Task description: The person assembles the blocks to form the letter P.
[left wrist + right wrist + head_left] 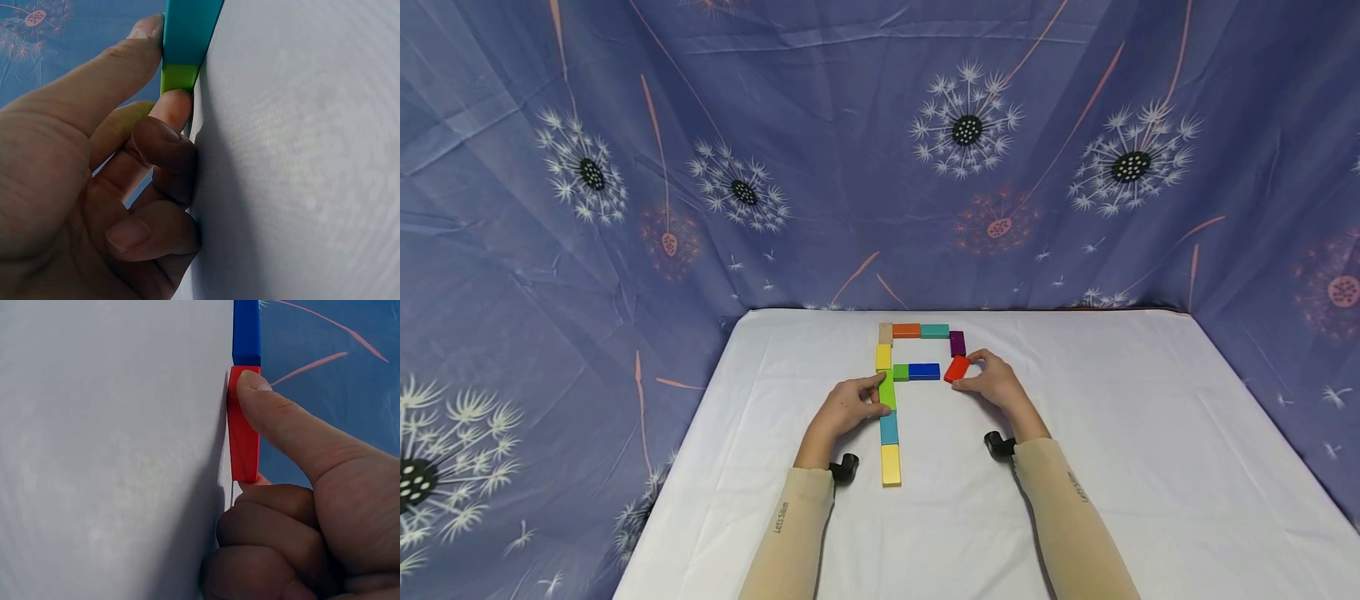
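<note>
In the head view, my right hand [1000,383] pinches a red block [957,368] between thumb and fingers. The block is tilted, just below a purple block [957,343] and right of a dark blue block [923,372]. My left hand [846,407] has its thumb and index finger at the left side of a lime green block [888,392], near its two ends. Below that block lie a light blue block [889,429] and a yellow block [891,465] in a column. The left wrist view shows the other fingers curled above the white cloth.
Above the lime green block are another yellow block [883,357] and a beige block [885,333]. An orange block [906,331] and a teal block [935,332] form the top row. A small green block [901,372] adjoins the blue one. A patterned curtain [850,208] hangs behind the white-covered table [1150,417].
</note>
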`<state>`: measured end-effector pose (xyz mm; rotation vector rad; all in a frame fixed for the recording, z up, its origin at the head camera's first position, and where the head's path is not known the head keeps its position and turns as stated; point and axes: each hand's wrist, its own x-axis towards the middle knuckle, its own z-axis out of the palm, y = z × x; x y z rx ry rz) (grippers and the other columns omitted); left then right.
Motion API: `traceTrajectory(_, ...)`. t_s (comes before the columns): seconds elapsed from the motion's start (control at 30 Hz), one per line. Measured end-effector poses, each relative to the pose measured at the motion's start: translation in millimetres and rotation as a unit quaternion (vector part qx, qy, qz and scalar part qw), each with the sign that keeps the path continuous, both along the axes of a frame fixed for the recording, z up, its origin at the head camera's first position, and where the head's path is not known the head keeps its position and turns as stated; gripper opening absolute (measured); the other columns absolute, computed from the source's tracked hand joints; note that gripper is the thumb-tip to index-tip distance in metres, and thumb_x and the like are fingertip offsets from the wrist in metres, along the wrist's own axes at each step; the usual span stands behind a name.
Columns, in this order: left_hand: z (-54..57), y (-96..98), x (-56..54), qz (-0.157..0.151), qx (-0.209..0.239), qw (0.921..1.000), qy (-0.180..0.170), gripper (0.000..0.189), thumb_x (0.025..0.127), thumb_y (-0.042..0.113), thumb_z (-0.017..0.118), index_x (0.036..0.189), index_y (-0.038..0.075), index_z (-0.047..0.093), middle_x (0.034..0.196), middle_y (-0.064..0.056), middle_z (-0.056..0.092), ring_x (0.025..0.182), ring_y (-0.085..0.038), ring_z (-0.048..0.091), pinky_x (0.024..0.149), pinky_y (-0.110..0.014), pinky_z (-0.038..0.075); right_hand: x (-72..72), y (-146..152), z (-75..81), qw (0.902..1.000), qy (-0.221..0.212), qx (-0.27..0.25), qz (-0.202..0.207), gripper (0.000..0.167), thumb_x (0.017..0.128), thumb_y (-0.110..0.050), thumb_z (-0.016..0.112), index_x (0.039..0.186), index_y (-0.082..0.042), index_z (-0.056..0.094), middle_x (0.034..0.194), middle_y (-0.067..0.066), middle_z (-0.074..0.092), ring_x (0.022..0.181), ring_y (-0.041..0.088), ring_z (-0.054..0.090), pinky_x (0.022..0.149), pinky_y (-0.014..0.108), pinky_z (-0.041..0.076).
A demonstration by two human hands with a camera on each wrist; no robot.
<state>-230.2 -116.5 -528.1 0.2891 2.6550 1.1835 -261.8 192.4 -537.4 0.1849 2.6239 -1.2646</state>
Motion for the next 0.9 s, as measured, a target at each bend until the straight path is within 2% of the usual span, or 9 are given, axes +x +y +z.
traceTrajectory(0.27,1.3,-0.3,0.5,-0.002,0.001,1.0,-0.002,0.072,0.087,0.028,0.089,0.153,0.02,0.061,0.09,0.005,0.066,0.076,-0.014,0.048,0.074,-0.03,0.04,-1.0,-5.4,-2.0,0.9994,-0.005,0.033,-0.011,0.071,0.086,-0.037,0.087,0.14,-0.005,0.053,0.153,0.03,0.052,0.132,0.045,0.052,0.114,0.063,0.043)
traceTrajectory(0.67,2.4,-0.7,2.9,-0.003,-0.001,1.0,-0.003,0.073,0.088,0.029,0.088,0.154,0.02,0.059,0.09,0.005,0.065,0.076,-0.014,0.047,0.077,-0.032,0.04,1.2,-13.1,-2.3,0.9966,0.0,0.078,-0.028,0.076,0.086,-0.045,0.085,0.141,-0.003,0.054,0.144,0.027,0.061,0.125,0.043,0.059,0.104,0.061,0.047)
traceTrajectory(0.9,1.1,-0.8,2.2,-0.008,0.0,1.0,0.002,0.072,0.088,0.029,0.088,0.154,0.02,0.059,0.09,0.005,0.066,0.076,-0.014,0.047,0.077,-0.032,0.04,2.2,-14.3,0.1,0.9959,-0.005,0.084,-0.033,0.076,0.085,-0.045,0.085,0.141,-0.003,0.054,0.143,0.027,0.062,0.124,0.043,0.059,0.103,0.06,0.047)
